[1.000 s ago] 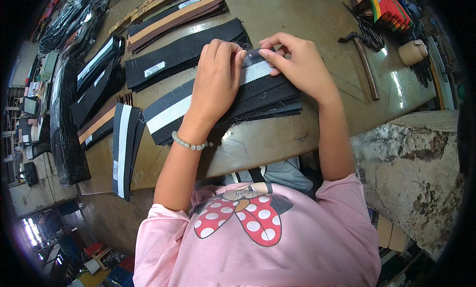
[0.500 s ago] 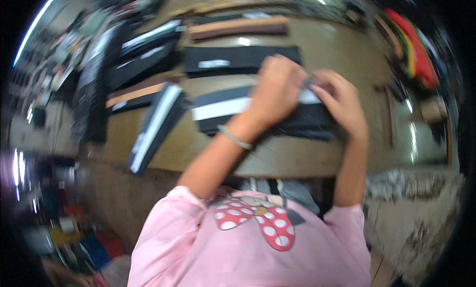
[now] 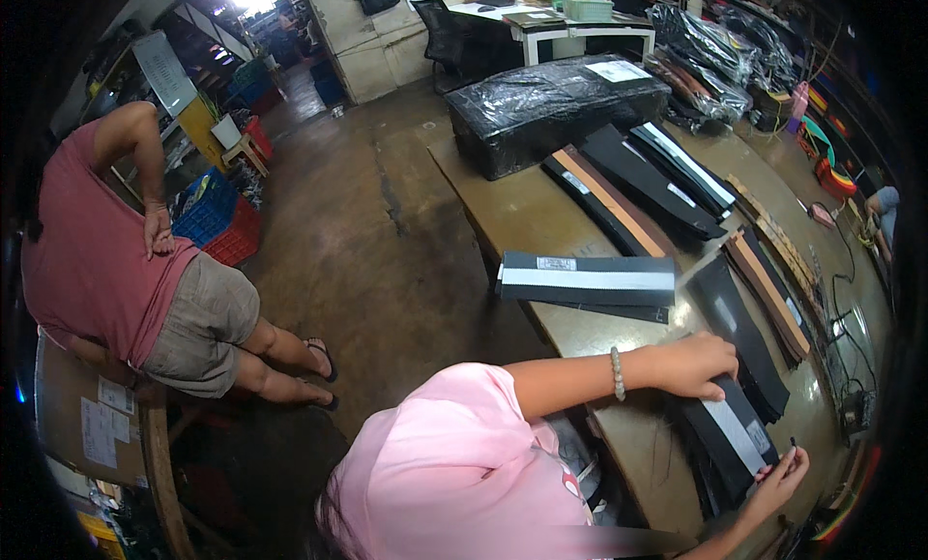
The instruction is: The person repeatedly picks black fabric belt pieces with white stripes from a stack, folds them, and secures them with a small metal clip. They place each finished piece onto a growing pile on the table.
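Before me on the table lies a stack of black flat strips (image 3: pixel 710 454) with a white band (image 3: pixel 739 439) along its top. My left hand (image 3: pixel 694 365) is closed over the stack's far end, thumb on its edge. At the near end, my right hand (image 3: pixel 781 481) pinches a small, thin dark piece (image 3: pixel 794 444) whose kind I cannot make out; its fingers are beside the white band. Another black bundle with a white band (image 3: pixel 590 280) lies to the left, overhanging the table edge. A plain black stack (image 3: pixel 739 328) sits just beyond my left hand.
More black, tan and brown strip bundles (image 3: pixel 601 200) lie farther along the table (image 3: pixel 503 217), near a large black plastic-wrapped package (image 3: pixel 551 105). A person in a red shirt (image 3: pixel 106 241) stands bent at the left. Cables (image 3: pixel 841 313) run along the right side.
The view has swung left, bringing the floor and the other person into sight. My hands, close together before, are now apart at opposite ends of the stack.
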A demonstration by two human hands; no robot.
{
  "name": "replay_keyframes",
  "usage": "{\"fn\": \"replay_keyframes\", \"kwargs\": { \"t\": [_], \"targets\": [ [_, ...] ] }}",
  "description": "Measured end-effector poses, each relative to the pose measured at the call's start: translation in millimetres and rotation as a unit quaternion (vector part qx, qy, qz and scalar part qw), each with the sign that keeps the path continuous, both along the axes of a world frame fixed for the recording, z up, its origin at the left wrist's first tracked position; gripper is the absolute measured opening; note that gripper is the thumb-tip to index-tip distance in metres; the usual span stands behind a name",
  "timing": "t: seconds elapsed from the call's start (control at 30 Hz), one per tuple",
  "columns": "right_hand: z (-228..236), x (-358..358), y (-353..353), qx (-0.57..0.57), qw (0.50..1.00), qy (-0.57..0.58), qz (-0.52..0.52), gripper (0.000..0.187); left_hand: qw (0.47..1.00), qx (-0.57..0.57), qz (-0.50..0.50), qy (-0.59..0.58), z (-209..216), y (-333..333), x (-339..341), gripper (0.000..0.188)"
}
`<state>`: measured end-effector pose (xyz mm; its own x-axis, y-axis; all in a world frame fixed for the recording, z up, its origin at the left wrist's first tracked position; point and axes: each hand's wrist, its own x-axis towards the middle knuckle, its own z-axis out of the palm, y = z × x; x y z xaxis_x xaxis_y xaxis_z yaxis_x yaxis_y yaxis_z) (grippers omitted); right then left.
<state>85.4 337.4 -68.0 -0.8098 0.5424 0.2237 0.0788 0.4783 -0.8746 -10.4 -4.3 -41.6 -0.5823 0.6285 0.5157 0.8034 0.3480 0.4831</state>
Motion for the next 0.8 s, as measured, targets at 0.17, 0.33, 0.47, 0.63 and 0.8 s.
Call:
{"fn": "replay_keyframes", "kwargs": {
  "t": [0.17,0.33,0.47,0.63,0.8],
  "targets": [
    [50.9,33.6,5.8,0.056,0.982,0.179,0.007,0.038,0.968,0.095,0.01,0.231,50.2,0.7,23.0,0.013],
    [50.1,104.0,106.2,0.103,0.976,0.102,-0.161,0.035,0.991,0.015,0.002,0.136,33.4,-7.2,43.6,0.006],
    [-22.9,160.0,156.3,0.266,0.914,-0.231,-0.201,0.032,0.995,0.051,-0.072,-0.036,4.5,-29.6,42.5,0.034],
    [-29.2,174.2,154.4,0.304,0.912,-0.042,-0.273,0.033,0.998,0.021,-0.017,-0.052,18.8,-22.0,52.8,0.026],
    [-21.0,171.2,137.6,0.32,0.87,-0.132,-0.349,0.03,0.993,0.084,-0.057,-0.059,16.6,21.2,75.7,0.019]
  ]
}}
